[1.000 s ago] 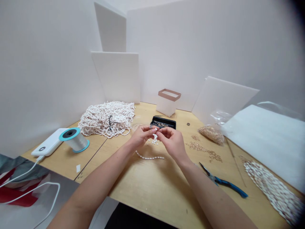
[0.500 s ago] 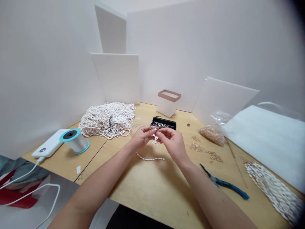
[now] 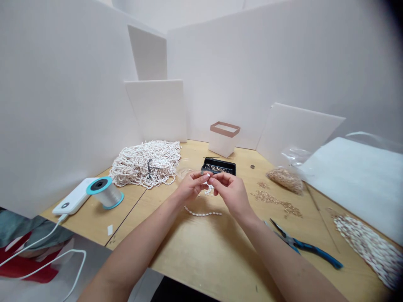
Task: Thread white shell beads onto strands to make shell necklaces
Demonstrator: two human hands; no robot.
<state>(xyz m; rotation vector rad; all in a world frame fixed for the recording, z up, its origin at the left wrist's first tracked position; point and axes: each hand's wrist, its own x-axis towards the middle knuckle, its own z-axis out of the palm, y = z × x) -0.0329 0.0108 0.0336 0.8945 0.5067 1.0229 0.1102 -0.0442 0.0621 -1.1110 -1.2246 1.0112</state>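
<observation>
The left hand and right hand hang together just above the plywood tabletop, with the fingers of both curled and the fingertips meeting at 12 o'clock. They are nearly closed, and something pale seems pinched between them, though it is too small to tell for sure. Just beneath the hands sit a few loose white beads, and a short strand of white shell beads lies nearer the body, well short of the long strands elsewhere. At 3 o'clock rest blue-handled pliers, with a flat bundle of shell strands beyond them. Tan beads are scattered at 2 o'clock, beside a clear plastic bag of beads. At 9 o'clock stand a spool of clear thread and a white power bank. A large mound of white shell strands lies at 10 o'clock, far outweighing the short strand. A black tray of small beads sits just past the hands at 12 o'clock, with a small pink-rimmed box behind it.
</observation>
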